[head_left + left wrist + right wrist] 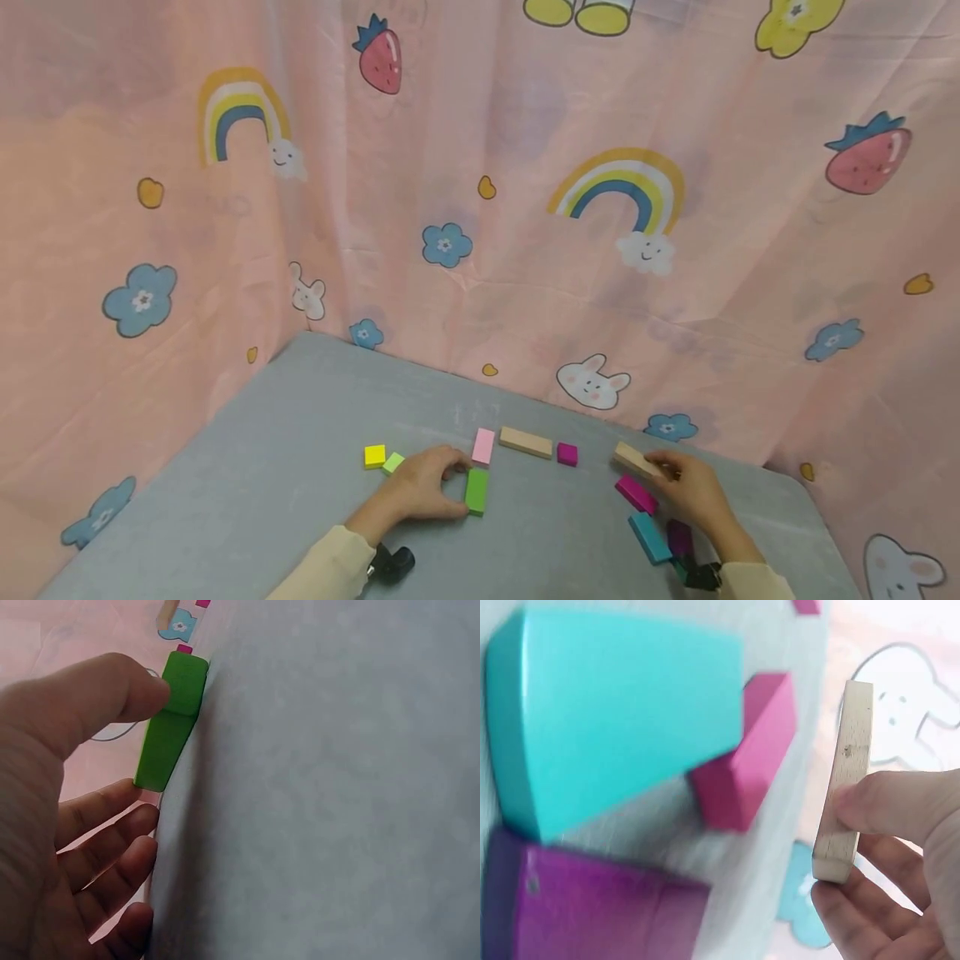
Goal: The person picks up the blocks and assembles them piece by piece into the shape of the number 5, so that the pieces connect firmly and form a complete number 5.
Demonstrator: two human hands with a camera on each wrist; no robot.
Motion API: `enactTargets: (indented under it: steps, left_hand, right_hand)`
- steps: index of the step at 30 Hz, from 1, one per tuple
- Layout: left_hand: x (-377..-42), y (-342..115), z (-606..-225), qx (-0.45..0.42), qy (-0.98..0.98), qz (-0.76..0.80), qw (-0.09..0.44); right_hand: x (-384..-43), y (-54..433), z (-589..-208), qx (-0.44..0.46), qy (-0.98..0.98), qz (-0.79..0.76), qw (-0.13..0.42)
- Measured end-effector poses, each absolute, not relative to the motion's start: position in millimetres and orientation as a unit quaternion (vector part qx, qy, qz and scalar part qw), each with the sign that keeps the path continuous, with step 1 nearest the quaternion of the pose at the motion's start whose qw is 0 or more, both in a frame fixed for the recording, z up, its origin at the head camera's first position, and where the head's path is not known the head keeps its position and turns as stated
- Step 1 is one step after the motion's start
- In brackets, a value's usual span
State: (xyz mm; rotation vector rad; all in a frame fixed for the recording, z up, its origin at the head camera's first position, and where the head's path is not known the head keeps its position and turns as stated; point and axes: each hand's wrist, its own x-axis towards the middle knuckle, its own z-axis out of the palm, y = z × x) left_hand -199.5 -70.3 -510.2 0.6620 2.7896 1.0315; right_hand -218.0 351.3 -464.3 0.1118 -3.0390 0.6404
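Note:
My left hand (pixel 427 485) pinches a green block (pixel 476 492) between thumb and index finger. In the left wrist view the thumb lies at one end of the green block (pixel 169 735) and the index fingertip at the other. Just behind it is a pink block (pixel 483 447). On the right, my right hand (pixel 692 487) grips a plain wooden block (pixel 630 456); the right wrist view shows the thumb on one face of this wooden block (pixel 849 742), with other fingers behind. Nearest that hand are a magenta block (pixel 636 494), a blue block (pixel 649 537) and a purple block (pixel 679 537).
Another wooden block (pixel 527 442) and a magenta cube (pixel 567 454) lie at the back of the grey table (pixel 292 483). A yellow block (pixel 374 457) and a light green block (pixel 392 463) sit left of my left hand. A pink printed curtain (pixel 480 317) hangs behind.

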Motion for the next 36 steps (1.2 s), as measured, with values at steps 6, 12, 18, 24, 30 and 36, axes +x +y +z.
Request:
enactTargets:
  steps: [6,12,18,24,30,36]
  left_hand:
    - [-201.4,-70.3,-511.5,0.213,0.913,0.344,0.058]
    - [-203.0,-70.2,-511.3,0.215,0.906,0.356,0.076]
    - [-201.5,-69.9,-510.5,0.210,0.902,0.368,0.082]
    - [-201.7,-68.4,-510.2,0.207,0.906,0.362,0.076]
    - [-202.2,-67.8,-509.8,0.204,0.910,0.353,0.073]
    - [-202.1,-68.2,-509.2,0.205,0.914,0.344,0.065]
  right_hand:
    - [-208.4,329.4,-459.9,0.078,-0.967,0.235,0.056]
    - [-197.4,306.3,-459.1,0.103,-0.962,0.246,0.059]
    - [-186.6,275.7,-459.3,0.125,-0.961,0.234,0.075]
    - [-176.9,244.6,-463.6,0.142,-0.952,0.266,0.053]
    - [-170.2,223.2,-471.9,0.160,-0.952,0.258,0.033]
    - [-167.0,208.2,-476.9,0.170,-0.957,0.237,0.010]
